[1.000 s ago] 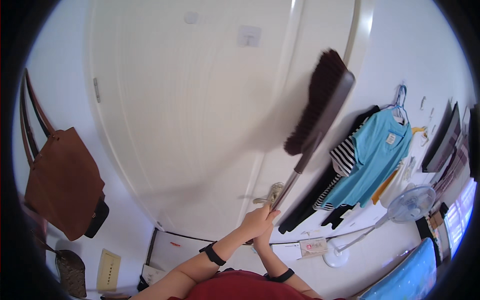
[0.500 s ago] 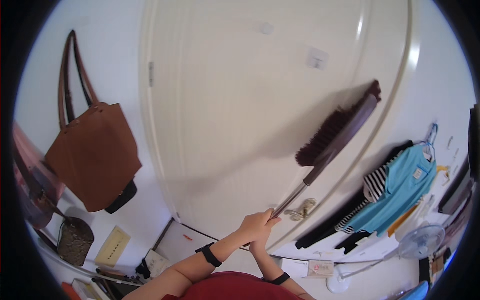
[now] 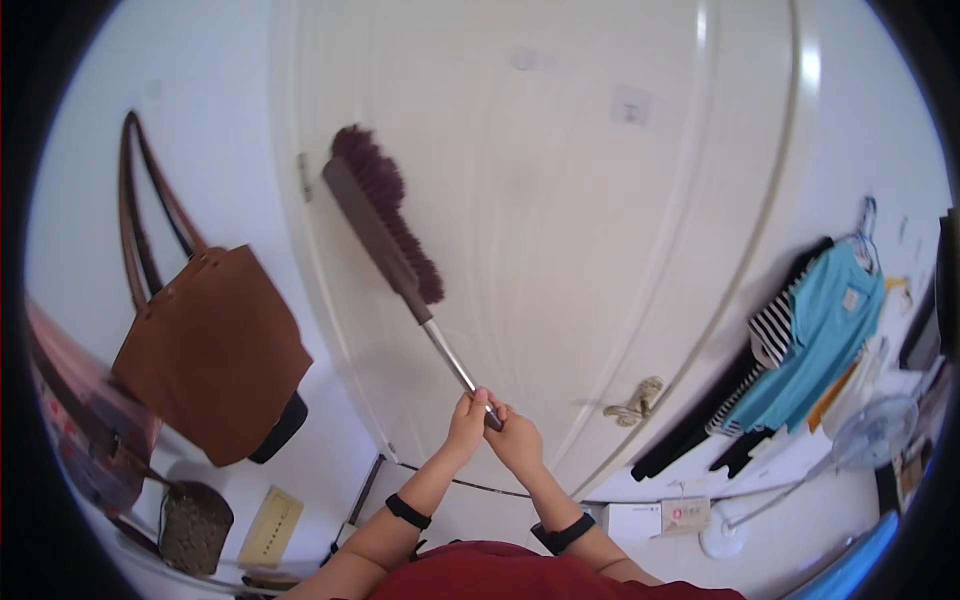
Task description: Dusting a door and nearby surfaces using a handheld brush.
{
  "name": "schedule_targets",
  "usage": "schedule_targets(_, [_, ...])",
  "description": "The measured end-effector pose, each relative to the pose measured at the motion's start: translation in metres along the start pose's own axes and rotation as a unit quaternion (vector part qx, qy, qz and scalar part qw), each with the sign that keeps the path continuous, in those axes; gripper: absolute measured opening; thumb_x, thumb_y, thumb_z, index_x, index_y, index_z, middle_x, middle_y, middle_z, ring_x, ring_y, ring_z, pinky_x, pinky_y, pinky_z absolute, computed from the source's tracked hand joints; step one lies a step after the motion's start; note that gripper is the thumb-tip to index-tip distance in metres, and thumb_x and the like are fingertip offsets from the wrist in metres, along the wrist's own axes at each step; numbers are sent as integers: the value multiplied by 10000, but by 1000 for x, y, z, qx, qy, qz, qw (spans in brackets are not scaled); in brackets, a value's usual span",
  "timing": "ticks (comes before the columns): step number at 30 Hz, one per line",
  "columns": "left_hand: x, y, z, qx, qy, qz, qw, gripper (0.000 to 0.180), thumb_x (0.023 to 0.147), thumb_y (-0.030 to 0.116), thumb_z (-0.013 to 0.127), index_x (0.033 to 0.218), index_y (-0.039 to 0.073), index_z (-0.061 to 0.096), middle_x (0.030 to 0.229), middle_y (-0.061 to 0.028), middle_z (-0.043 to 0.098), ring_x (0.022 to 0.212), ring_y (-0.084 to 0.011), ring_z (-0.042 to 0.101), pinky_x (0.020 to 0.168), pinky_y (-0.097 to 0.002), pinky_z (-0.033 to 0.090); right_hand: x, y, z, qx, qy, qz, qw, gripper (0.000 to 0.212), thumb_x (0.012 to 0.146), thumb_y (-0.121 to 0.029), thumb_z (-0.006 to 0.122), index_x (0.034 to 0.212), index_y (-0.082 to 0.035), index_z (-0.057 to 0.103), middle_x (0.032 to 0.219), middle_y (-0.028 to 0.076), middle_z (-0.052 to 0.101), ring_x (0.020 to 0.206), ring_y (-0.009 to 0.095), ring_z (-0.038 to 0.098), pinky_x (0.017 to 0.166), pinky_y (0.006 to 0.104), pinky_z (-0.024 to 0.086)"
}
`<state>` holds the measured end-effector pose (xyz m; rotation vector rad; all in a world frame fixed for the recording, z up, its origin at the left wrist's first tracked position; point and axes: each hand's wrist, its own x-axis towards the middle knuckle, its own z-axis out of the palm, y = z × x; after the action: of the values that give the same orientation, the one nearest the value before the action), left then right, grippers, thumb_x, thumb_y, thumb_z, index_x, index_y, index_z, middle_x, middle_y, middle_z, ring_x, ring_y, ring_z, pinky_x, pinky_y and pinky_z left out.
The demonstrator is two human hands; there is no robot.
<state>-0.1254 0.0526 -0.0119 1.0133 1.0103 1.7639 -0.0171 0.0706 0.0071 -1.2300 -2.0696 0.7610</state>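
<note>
From where I watch, the background in the head view is a cream-white panelled door (image 3: 560,250), smooth and slightly glossy, between pale walls. Beyond its left edge hangs a brown, leather-look shoulder bag (image 3: 215,350) with thin looped straps; beyond its right edge, a turquoise cloth T-shirt (image 3: 830,335) hangs with other clothes.

The maroon-bristled broom with a grey-brown plastic head and a shiny metal handle (image 3: 407,287) has just swung across. Half a second ago it leaned right, past the ornate metal lever handle (image 3: 633,402); now it leans left, its tip near the door's left edge, just beside the small metal hinge (image 3: 305,177). The bristles have turned too, from facing left to facing right. I take that as the stroke having crossed the door's width, though I can't tell whether the bristles touch the panel.

I see the bare left hand (image 3: 466,425) and bare right hand (image 3: 518,440) side by side, fingers closed around the lower handle, its dark butt end showing between them. The bristles look soft and dense, with a ragged, wavy outline; the plastic spine is long, flat and matte, narrowing into a round socket.
</note>
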Motion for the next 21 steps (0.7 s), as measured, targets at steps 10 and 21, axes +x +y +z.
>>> schedule_targets(10, [8, -34, 156, -38, -186, -24, 982, 296, 1018, 336, 403, 941, 52, 434, 759, -69, 567, 812, -179, 569, 805, -326, 463, -26, 103, -94, -2, 185, 44, 982, 285, 781, -305, 663, 942, -72, 638, 711, 168, 648, 669, 305, 657, 606, 402, 506])
schedule_targets(21, [-8, -27, 249, 389, -277, -13, 878, 456, 945, 479, 450, 1028, 35, 515, 855, -212, 642, 824, -386, 632, 710, -448, 481, -62, 140, -137, 325, 266, 81, 904, 204, 876, -134, 605, 987, 36, 580, 885, 77, 644, 813, 139, 613, 702, 284, 479])
